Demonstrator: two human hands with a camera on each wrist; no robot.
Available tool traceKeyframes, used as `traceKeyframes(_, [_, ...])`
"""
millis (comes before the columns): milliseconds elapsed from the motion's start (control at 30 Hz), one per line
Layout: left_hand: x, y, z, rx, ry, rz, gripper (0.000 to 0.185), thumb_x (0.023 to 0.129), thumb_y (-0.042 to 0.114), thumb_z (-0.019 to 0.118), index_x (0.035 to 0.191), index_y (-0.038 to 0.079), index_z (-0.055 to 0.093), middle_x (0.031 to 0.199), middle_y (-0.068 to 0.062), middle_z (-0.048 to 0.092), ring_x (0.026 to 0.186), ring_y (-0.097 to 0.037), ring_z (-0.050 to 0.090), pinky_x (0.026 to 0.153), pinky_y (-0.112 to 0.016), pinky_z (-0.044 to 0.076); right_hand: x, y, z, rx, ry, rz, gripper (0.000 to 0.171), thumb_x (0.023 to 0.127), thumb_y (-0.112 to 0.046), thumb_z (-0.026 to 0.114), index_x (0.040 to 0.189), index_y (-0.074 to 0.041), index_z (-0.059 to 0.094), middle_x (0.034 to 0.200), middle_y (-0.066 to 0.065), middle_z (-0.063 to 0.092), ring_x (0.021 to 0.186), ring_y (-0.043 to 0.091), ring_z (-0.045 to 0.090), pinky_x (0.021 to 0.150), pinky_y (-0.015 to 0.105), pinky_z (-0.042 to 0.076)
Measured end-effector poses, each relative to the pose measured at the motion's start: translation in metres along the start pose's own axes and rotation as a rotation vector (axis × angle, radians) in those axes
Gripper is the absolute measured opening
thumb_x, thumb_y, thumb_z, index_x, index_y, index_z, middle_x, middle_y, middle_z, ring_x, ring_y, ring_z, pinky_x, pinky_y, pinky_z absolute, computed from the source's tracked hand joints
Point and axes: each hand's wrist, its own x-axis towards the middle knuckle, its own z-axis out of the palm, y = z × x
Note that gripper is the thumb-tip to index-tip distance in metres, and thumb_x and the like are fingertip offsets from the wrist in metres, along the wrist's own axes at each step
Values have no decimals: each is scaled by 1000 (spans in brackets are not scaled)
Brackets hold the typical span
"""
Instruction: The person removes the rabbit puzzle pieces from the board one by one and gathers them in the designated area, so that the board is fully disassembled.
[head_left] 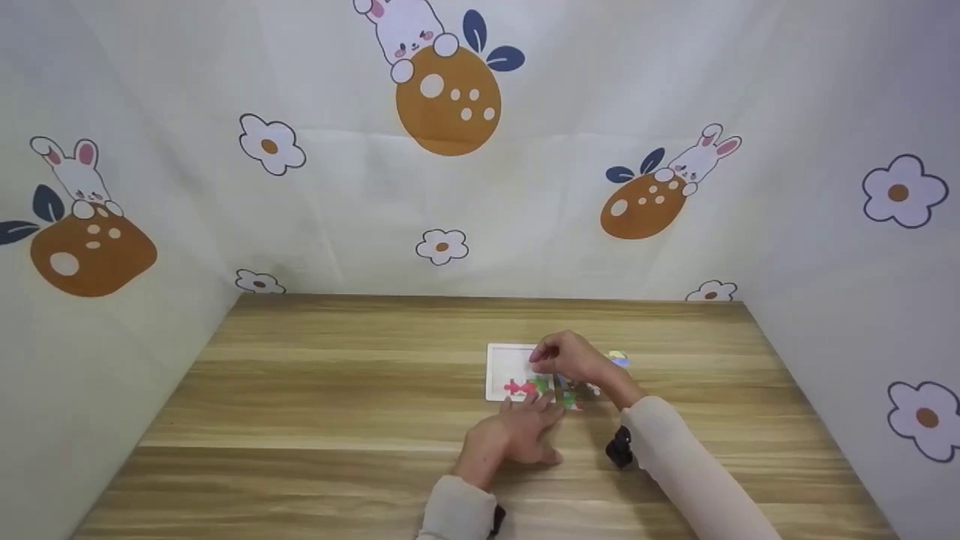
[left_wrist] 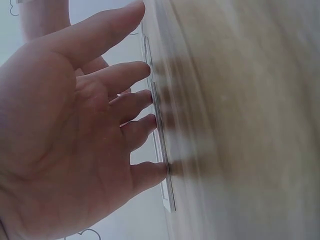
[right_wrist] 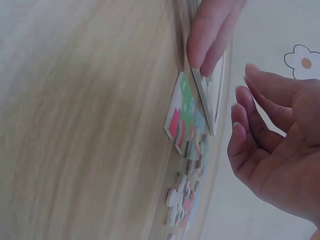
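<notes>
A white puzzle tray (head_left: 490, 373) lies on the table, with red (head_left: 516, 387) and green puzzle pieces (head_left: 539, 385) along its near side. My left hand (head_left: 514, 439) has its fingers spread, fingertips right at the tray's near edge. Over the tray's right side hovers my right hand (head_left: 574, 356), fingers loosely bent. In the right wrist view its thumb and index tips come close together, and no piece shows between them. Loose jigsaw pieces (right_wrist: 182, 107) in green, red and white lie just right of the tray, partly hidden under the right arm in the head view.
A yellow-and-blue piece (head_left: 618, 358) lies farther right, beyond the right wrist. More white and pink pieces (right_wrist: 176, 205) are scattered there. The wood-grain table (head_left: 300, 390) is enclosed by a cloth (head_left: 337, 210) printed with rabbits, oranges and flowers on three sides.
</notes>
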Motion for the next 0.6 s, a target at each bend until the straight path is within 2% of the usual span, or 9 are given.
traceKeyframes(400, [0, -2, 0, -25, 2, -1, 78, 91, 44, 69, 157, 24, 34, 169, 0, 21, 158, -23, 15, 127, -53, 14, 5, 1, 13, 14, -65, 42, 8, 91, -9, 73, 95, -4, 77, 92, 9, 76, 79, 10, 62, 73, 22, 50])
traceKeyframes(600, [-1, -3, 0, -79, -13, 0, 78, 91, 42, 70, 157, 24, 34, 169, -3, 20, 158, -20, 14, 128, -53, 10, 6, 0, 16, 37, -86, 101, 6, 91, -9, 73, 91, -5, 77, 88, 5, 74, 75, 11, 56, 66, 21, 46])
